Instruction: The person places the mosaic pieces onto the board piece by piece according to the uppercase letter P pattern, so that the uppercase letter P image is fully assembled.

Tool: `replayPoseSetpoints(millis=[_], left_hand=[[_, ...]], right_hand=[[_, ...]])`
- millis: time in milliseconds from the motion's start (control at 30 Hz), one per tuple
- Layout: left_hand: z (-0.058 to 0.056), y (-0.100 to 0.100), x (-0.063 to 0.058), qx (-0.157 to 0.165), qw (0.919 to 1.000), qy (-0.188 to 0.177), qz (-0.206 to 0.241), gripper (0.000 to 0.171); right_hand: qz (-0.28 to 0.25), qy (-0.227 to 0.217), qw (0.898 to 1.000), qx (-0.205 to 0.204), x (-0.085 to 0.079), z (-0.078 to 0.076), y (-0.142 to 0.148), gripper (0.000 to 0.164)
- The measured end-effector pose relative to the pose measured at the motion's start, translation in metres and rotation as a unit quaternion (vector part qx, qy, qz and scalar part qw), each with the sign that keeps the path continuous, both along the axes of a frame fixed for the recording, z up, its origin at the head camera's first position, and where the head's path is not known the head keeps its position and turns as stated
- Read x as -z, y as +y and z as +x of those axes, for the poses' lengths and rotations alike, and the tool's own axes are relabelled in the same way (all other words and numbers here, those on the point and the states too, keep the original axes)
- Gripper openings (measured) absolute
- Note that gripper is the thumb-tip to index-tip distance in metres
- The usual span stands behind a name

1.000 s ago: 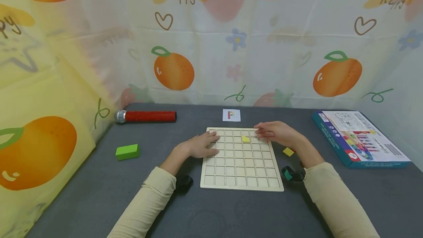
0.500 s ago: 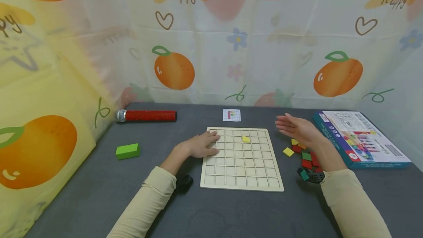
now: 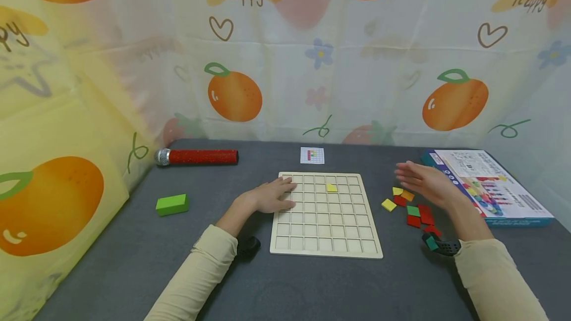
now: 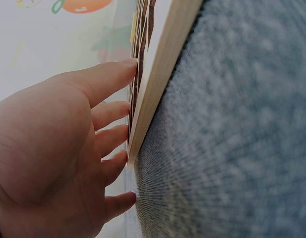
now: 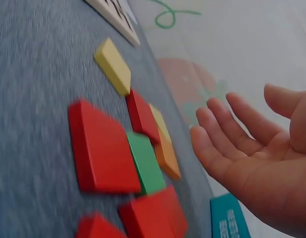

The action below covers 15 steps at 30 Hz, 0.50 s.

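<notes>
My left hand (image 3: 269,197) rests on the left edge of a pale wooden grid board (image 3: 325,232). In the left wrist view its spread fingers and thumb (image 4: 110,79) lie against the board's rim. One yellow square tile (image 3: 332,188) sits in a cell in the board's second row. My right hand (image 3: 426,182) is held in the air behind a group of tiles, fingers extended and nothing in it. Those tiles include a red tile (image 5: 100,153), a green tile (image 5: 145,161), an orange tile (image 5: 166,156) and a yellow tile (image 5: 113,66) lying somewhat apart.
A teal game box (image 3: 495,187) lies at the right, partly behind my right hand. A small printed pattern card (image 3: 312,155) lies behind the board. A red microphone (image 3: 202,157) and a green block (image 3: 172,205) are at the left. A patterned curtain (image 3: 285,88) hangs along the back.
My right hand has moved right, off the board's upper right corner and past the tiles, which now show. My left hand and the board have stayed in place.
</notes>
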<state>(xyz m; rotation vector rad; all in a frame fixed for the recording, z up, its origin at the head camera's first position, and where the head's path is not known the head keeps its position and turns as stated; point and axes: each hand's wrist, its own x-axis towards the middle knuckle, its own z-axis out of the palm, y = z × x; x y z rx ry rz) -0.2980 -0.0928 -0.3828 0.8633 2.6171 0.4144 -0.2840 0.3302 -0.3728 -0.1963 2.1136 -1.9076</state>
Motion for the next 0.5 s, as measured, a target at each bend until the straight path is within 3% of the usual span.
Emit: replayPoseSetpoints(millis=[267, 500], left_hand=[[0.0, 0.001, 0.001, -0.004, 1.0, 0.0, -0.006, 0.062], [0.0, 0.0, 0.001, 0.002, 1.0, 0.005, 0.001, 0.061]], right_hand=[[0.094, 0.008, 0.996, 0.004, 0.007, 0.008, 0.015, 0.069], [0.13, 0.027, 0.991, -0.01, 0.012, 0.011, 0.02, 0.06]])
